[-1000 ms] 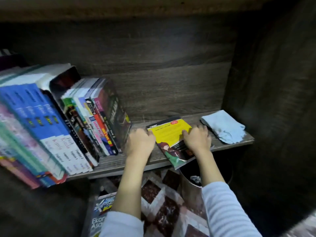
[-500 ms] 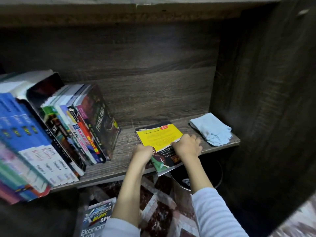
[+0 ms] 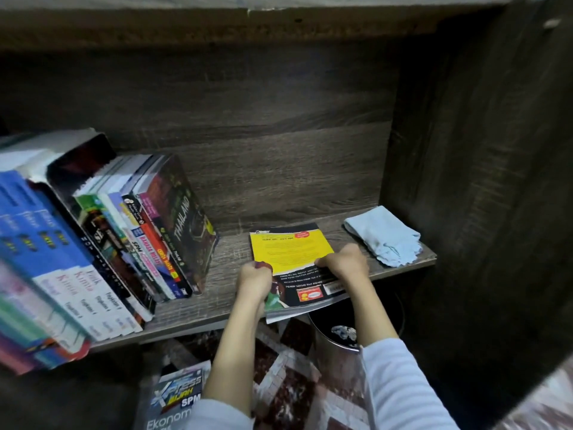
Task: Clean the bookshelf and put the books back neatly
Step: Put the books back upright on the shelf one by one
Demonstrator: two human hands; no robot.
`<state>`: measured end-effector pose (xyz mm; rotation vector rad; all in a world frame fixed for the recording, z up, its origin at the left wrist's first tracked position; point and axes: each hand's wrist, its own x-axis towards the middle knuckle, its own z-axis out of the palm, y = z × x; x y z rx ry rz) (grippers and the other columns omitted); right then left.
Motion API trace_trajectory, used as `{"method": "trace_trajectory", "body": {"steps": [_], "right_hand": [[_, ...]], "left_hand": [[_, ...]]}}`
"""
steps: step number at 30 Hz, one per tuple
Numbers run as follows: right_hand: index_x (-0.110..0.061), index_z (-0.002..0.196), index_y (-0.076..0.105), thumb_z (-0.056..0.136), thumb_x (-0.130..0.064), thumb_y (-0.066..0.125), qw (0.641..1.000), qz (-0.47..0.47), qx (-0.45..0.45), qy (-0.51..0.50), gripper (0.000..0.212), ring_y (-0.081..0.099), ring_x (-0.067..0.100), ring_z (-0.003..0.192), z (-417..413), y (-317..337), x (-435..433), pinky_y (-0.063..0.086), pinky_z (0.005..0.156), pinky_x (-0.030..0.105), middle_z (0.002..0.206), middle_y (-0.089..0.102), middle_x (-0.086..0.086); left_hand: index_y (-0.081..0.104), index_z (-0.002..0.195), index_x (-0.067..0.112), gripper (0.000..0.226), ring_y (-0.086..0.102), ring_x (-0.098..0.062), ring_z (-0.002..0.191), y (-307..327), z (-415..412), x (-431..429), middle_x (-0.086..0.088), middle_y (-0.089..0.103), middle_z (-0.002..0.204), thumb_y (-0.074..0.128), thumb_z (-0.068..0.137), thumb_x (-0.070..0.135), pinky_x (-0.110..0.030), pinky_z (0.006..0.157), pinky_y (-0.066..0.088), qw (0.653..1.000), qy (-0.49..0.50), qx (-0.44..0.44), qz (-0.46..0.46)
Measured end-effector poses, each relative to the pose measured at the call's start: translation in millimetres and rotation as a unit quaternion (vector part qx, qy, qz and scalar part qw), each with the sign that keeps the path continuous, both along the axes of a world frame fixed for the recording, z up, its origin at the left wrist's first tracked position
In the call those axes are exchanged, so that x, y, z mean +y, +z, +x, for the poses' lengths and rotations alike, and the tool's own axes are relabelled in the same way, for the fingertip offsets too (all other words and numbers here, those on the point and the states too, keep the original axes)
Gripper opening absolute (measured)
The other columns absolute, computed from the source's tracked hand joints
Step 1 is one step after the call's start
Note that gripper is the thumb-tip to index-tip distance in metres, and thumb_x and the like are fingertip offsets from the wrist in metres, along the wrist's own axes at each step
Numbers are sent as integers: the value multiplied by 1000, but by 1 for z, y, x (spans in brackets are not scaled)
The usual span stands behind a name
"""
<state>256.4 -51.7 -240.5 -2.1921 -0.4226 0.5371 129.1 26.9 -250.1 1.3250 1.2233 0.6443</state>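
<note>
Books [image 3: 102, 243] are packed along the left of the wooden shelf [image 3: 217, 305], spines outward and all leaning left, with a "THAILAND" paperback [image 3: 183, 225] as the last one in the row; the open stretch of board to its right is presumably where the next volume is meant to go. A thin yellow-and-black workbook [image 3: 291, 262] lies flat in that stretch, back cover up, its near edge overhanging the front lip of the shelf, a position that lets fingers get under it. At the far right, near the side panel, a folded pale blue cloth [image 3: 383, 237] is parked apart from the books, probably set aside once wiping was done.

The workbook is gripped from both sides. The left hand [image 3: 254, 280] is curled closed on the lower left edge of the cover, knuckles up, wrist bent; the fingertips are hidden, so how deep they reach underneath cannot be told. The right hand [image 3: 341, 263] is closed over the right edge with the fingers folded on top of the cover. Both forearms rise from below the shelf, the striped sleeves pushed back, the left nearly vertical and the right angled inward. A two-handed hold suits a limp, thin booklet, which would sag if lifted by one corner.

Below the shelf a metal bin [image 3: 338, 346] stands on a patterned floor, and an "Xpress" SPM book [image 3: 176, 395] lies there, not yet shelved.
</note>
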Motion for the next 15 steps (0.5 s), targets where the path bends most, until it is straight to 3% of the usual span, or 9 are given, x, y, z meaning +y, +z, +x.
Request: {"method": "trace_trajectory", "body": {"steps": [3,5,8,9,11,13,15], "right_hand": [[-2,78,52,68,-6,80,984,119,130,-1,31,67,31,81,3,7,-5,56,76,43,94,68,20],[8,100,53,73,5,73,957,186,221,36,34,65,26,66,-1,13,-9,57,63,38,89,67,21],[-1,121,45,75,11,67,925,242,281,83,52,67,29,74,-5,18,-12,58,66,44,103,66,22],[-2,121,43,75,14,65,916,267,287,87,53,66,31,75,-4,21,-12,58,66,46,103,65,22],[-4,114,44,73,19,62,902,321,270,103,50,65,29,74,-6,32,-11,57,61,40,96,65,19],[-10,100,45,72,20,62,899,359,216,125,45,64,25,75,-12,47,-8,56,62,34,90,64,13],[-16,92,45,70,18,64,893,390,163,154,45,64,28,84,-20,58,-1,55,73,40,93,64,12]], "left_hand": [[48,68,13,29,41,-20,65,0,-1,5,-12,47,80,38,89,-4,-27,56,29,1000,5,-21,4],[51,73,11,28,35,-17,53,3,-2,5,-10,45,73,36,90,-5,-23,45,25,999,-3,-32,9],[55,89,9,26,40,-19,50,12,-7,8,-9,49,70,35,93,-6,-17,37,29,997,-29,-48,44],[58,92,8,26,48,-22,55,17,-10,9,-13,54,76,35,95,-6,-18,42,36,996,-45,-50,63],[57,119,3,29,61,-31,92,25,-17,13,-21,61,108,39,97,-3,-22,73,49,992,-67,-61,85],[42,139,3,42,51,-23,121,36,-26,19,-12,52,133,43,98,1,-25,95,41,989,-76,-71,103],[38,142,7,45,46,-15,125,51,-35,22,-4,48,138,43,98,3,-24,101,37,983,-70,-77,153]]}}
